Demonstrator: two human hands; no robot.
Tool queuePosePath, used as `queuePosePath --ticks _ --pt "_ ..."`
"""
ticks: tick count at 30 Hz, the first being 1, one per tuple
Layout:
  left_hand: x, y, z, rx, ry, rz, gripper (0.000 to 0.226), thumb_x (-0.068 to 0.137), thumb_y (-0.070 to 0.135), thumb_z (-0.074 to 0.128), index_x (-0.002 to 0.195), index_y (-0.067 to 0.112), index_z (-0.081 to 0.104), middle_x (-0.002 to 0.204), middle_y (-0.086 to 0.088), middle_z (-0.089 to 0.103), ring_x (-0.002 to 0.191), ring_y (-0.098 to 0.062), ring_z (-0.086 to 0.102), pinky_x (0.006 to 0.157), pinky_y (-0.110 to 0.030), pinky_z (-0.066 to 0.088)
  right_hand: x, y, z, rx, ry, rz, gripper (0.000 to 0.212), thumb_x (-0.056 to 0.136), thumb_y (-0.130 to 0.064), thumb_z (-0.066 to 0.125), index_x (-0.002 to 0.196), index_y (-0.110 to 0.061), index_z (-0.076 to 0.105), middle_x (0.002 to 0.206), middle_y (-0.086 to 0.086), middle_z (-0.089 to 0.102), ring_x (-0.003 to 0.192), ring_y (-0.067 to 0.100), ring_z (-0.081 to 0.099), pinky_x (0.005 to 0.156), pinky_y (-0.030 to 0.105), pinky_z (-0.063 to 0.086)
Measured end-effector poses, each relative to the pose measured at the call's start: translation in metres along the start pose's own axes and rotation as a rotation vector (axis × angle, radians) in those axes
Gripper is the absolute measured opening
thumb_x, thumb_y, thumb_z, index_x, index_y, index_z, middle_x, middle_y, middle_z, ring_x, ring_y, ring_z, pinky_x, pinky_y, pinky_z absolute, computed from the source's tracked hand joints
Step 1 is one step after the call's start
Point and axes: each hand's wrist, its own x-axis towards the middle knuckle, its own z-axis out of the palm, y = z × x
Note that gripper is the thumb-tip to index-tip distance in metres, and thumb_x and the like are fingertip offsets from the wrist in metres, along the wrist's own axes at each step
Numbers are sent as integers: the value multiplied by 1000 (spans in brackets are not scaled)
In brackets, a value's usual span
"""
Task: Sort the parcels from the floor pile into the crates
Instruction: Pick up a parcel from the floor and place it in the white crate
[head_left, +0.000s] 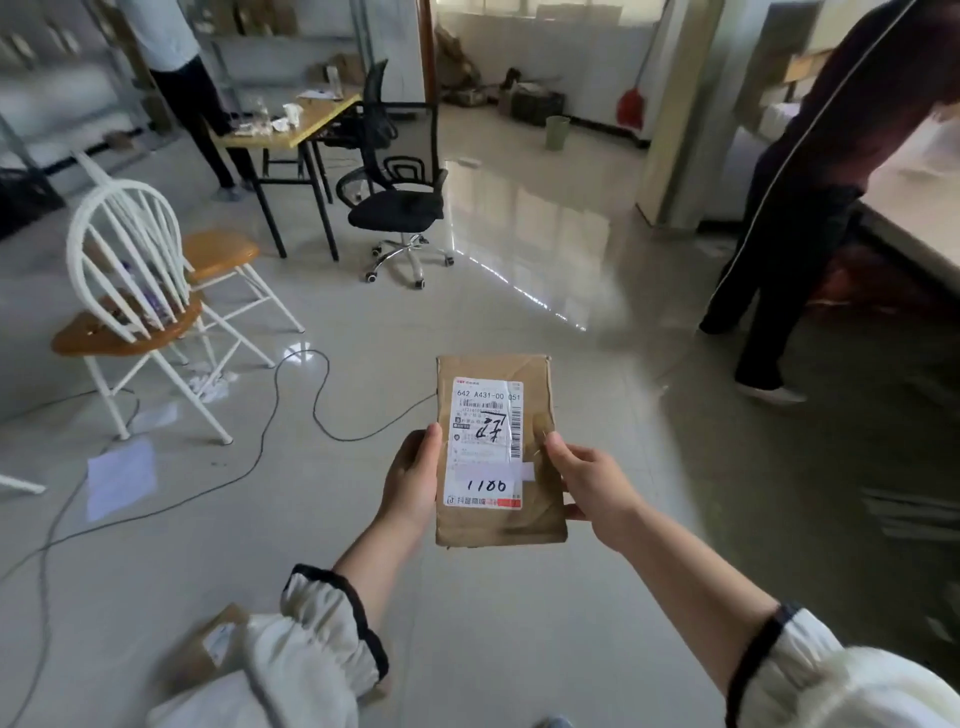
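Note:
A flat brown cardboard parcel (540, 374) with a white shipping label facing me is held upright in front of me, above the tiled floor. My left hand (413, 480) grips its left edge, thumb on the front. My right hand (589, 480) holds its right edge, thumb pressed near the label. Another brown parcel (208, 652) lies on the floor at the lower left, partly hidden behind my left sleeve. No crate is in view.
Two white chairs with wooden seats (130, 291) stand at the left, a black office chair (397, 202) and a desk (291, 130) behind. A black cable (291, 410) snakes across the floor. A person in dark trousers (779, 260) stands at the right by a table (914, 218).

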Motion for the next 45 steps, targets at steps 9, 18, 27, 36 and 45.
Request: queuePosePath --ticks 9,18,27,36,45 --pt "-37 51 85 100 -338 76 25 96 46 45 94 25 60 98 -6 68 86 -27 63 77 -36 46 -73 8 -107 143 197 -32 34 93 -48 48 96 -22 69 91 -6 74 85 13 68 60 29 56" --pt "-131 98 290 131 -716 142 30 94 46 48 95 20 62 95 -4 70 88 -25 62 76 -35 45 -189 41 -299 283 530 -27 34 87 -50 56 94 -20 72 78 1 75 63 16 70 42 21 47" --pt "-289 89 519 180 -1188 191 39 88 54 49 97 22 67 91 2 74 90 -21 70 77 -35 54 -339 134 -488 486 938 -11 33 87 -47 58 93 -17 70 83 0 75 72 18 69 54 28 55" --pt "-351 60 700 354 -1461 119 26 88 42 60 113 34 59 83 19 72 78 0 66 63 -24 48 -355 218 -608 726 1206 83 33 93 -46 50 98 -19 69 95 2 74 92 24 67 80 41 54" --pt "-377 13 889 620 -1655 15 35 93 38 55 126 26 55 106 5 69 96 -15 65 80 -34 55 -331 270 -737 915 1380 235 29 97 -36 47 95 -17 70 90 -1 75 81 16 69 65 29 52"
